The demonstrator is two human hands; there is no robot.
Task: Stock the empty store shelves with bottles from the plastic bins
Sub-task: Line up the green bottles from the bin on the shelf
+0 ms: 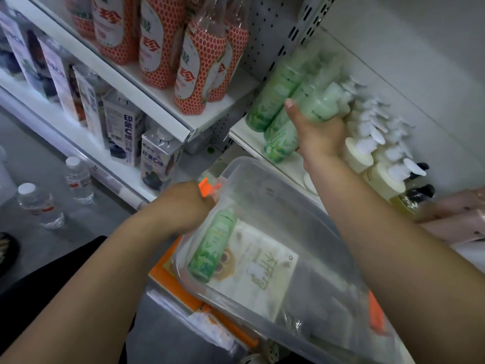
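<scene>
Wraps the right grip (319, 139) round a green bottle (319, 105) on the crowded right shelf (245, 139); clasps the far rim of the tilted bin (275, 185) in the left grip (189, 207). May topple pump bottles (367, 153) beside it if shoved; may spill the last bottle (212, 245) from the bin if tipped further.

I can't see the fingers of my left hand (187, 206) behind the bin (262, 168) rim; the bottle (319, 106) label blurs unreadably.

"珍" on red honeycomb bottles (202, 61), "印象C" on white cartons (126, 127)
</scene>
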